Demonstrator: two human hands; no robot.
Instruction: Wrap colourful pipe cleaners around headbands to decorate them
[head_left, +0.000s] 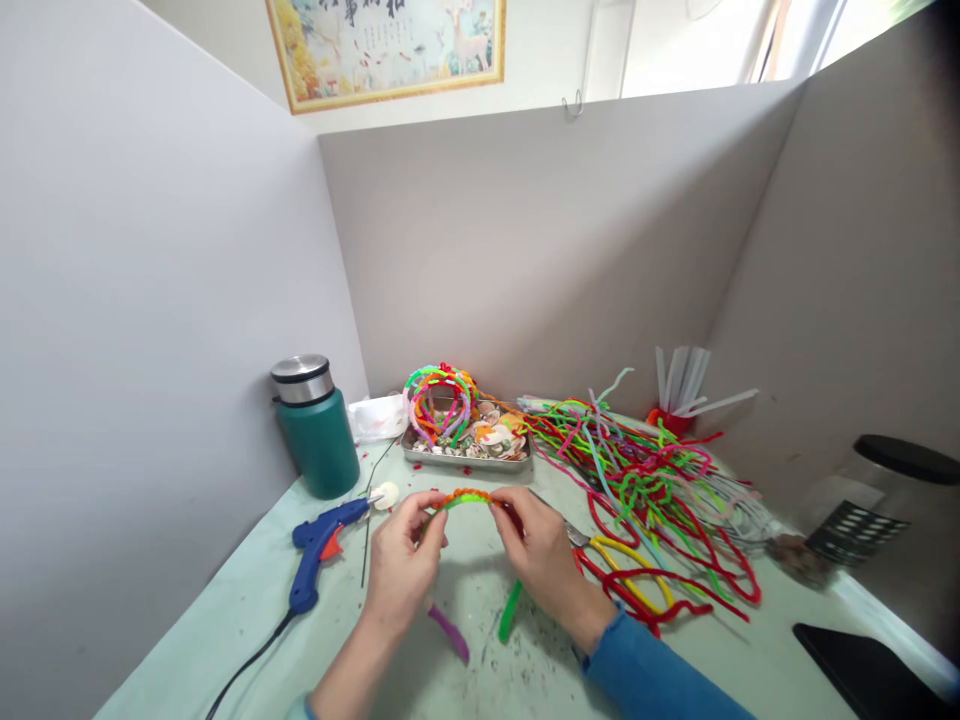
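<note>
Both hands hold one arched hair band (466, 497) wrapped in orange and green fuzzy wire, raised a little above the pale green table (240, 600). My left hand (403, 570) pinches its left end and my right hand (541, 562) grips its right end. A purple wire tail (450, 633) hangs below the left hand and a green tail (510, 611) below the right hand.
A blue glue gun (321, 545) with a black cord lies at the left, near a teal flask (315, 425). Behind stand a metal tray (465, 452) with finished bands, a heap of coloured fuzzy wires (645, 480), yellow-handled scissors (619, 560), white glue sticks (682, 385), a dark phone (870, 670).
</note>
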